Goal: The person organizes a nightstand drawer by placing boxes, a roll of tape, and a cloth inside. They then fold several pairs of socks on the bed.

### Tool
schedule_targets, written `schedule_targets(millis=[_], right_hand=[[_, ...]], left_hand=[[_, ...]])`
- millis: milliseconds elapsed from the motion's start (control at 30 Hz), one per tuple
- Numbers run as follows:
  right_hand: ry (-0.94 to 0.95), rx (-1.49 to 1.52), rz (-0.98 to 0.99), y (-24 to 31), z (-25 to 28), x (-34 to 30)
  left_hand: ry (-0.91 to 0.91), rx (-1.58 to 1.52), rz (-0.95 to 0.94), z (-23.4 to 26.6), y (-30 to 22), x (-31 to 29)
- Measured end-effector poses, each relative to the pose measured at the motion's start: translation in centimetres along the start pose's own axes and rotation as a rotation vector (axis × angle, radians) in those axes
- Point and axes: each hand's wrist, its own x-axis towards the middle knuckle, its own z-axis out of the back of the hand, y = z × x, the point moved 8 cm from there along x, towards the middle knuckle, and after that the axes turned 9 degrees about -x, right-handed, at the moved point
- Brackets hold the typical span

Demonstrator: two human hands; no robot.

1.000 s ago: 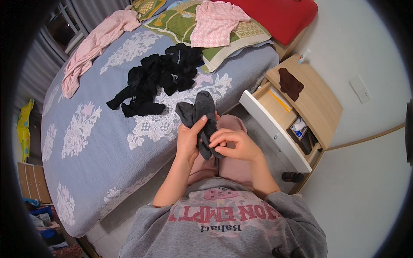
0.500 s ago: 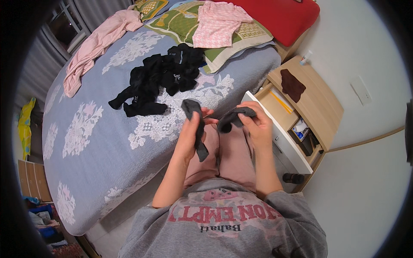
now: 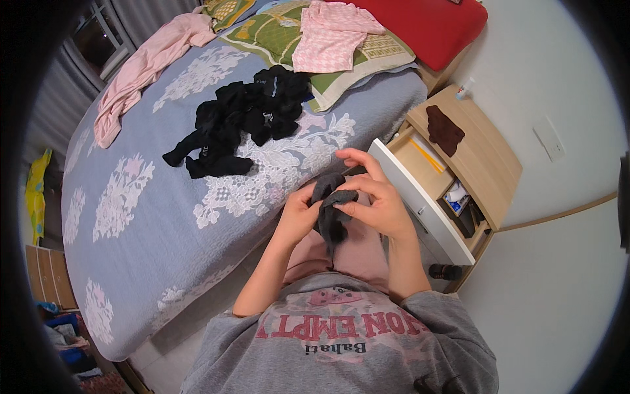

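Two dark grey socks point(image 3: 333, 228) are bunched together above my lap. My left hand point(image 3: 298, 213) pinches one sock at its side, thumb pressed to the cloth. My right hand point(image 3: 379, 205) grips the other between thumb and fingers, with its index finger stretched away. The socks overlap where the hands meet, and one end dangles below; which sock it belongs to I cannot tell. Beyond my hands, a heap of black socks point(image 3: 220, 125) lies on the bed.
A blue-grey bed point(image 3: 157, 230) with white floral patches fills the left. Pink checked cloth point(image 3: 335, 39) rests on a green pillow point(image 3: 279, 33). To the right, a wooden cabinet point(image 3: 489, 154) has its drawer point(image 3: 420, 210) pulled out; a brown cloth point(image 3: 446, 130) lies on top.
My hands have come together from apart, bringing the two grey socks into contact. The right hand has turned, its index finger now extended. The heap on the bed is unchanged.
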Motion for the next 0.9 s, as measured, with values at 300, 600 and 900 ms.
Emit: schedule_targets(millis=[300, 600, 900], right_hand=[[-0.201, 0.347, -0.305, -4.2, 0.2, -1.3], [-0.491, 0.574, -0.424, -5.9, 2.9, -1.8], [-0.062, -0.14, -0.108, -1.8, -0.8, -0.9]], left_hand=[[0.214, 0.122, 0.11, -0.4, 1.8, -0.5], [0.061, -0.617, 0.32, 2.1, 6.0, -0.9], [0.039, -0.872, 0.463, -0.2, 6.9, -0.5]])
